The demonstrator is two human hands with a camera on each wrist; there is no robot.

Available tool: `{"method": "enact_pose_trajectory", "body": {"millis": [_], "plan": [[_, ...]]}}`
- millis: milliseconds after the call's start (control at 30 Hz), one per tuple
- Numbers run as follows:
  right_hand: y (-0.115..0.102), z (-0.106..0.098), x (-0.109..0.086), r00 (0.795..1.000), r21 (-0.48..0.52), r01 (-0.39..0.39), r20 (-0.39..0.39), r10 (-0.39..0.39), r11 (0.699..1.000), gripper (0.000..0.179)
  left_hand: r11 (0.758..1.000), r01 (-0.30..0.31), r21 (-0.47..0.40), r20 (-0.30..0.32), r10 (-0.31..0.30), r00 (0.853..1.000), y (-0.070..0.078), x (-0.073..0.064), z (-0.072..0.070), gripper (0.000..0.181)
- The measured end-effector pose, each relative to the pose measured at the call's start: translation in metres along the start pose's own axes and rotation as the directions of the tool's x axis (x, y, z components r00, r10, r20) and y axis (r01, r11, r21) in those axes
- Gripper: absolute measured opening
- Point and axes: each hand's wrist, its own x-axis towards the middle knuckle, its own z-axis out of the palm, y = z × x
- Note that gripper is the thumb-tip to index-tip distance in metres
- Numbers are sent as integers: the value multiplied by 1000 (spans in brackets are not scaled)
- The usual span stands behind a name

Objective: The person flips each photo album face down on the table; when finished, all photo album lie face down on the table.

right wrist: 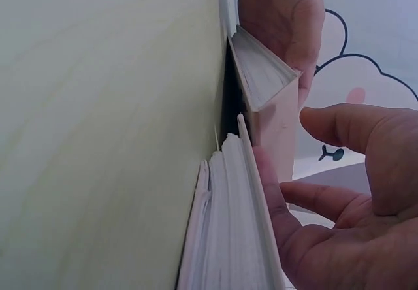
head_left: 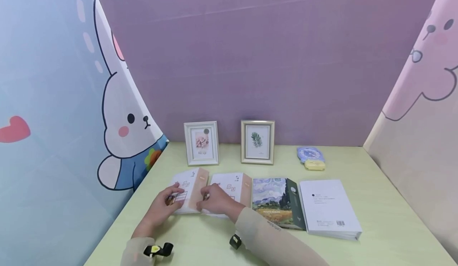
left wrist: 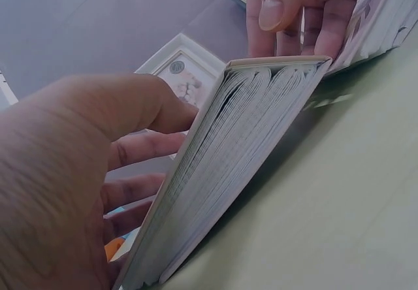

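Toward the left of the table lies a thick album [head_left: 186, 190] with a white cover, small printed frames and a peach spine. My left hand [head_left: 165, 204] rests on its cover, the thumb and spread fingers on that same side in the left wrist view. The album's spine side is tilted up, with a dark gap [right wrist: 232, 100] underneath. My right hand [head_left: 216, 200] touches the spine with its fingers, its thumb held apart in the right wrist view. Beneath the right hand lies a second, similar album [head_left: 232, 182], its page edges [right wrist: 228, 225] showing.
Right of these lie an album with a painted landscape cover [head_left: 270, 196] and a white album with a barcode [head_left: 329, 206]. Two picture frames [head_left: 202, 142] stand at the back. A blue clock-like object [head_left: 309, 154] and a small yellow item [head_left: 315, 165] lie at the back right.
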Motion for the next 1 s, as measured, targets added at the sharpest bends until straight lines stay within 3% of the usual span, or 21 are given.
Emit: {"method": "enact_pose_trajectory", "body": {"millis": [267,467,1000], "plan": [[-2,1,0,999,9,27,23,-28,1000,14,1000,-7,9,-4,7,1000,-3,0,-1,36],[-2,1,-1,999,13,36,22,-36,999,15,1000,15,19,-9,-15,1000,-5,0,0,38],[-1,1,-1,997,-20,66,31,-65,998,20,1000,-3,14,-7,4,1000,-4,0,0,39]]}}
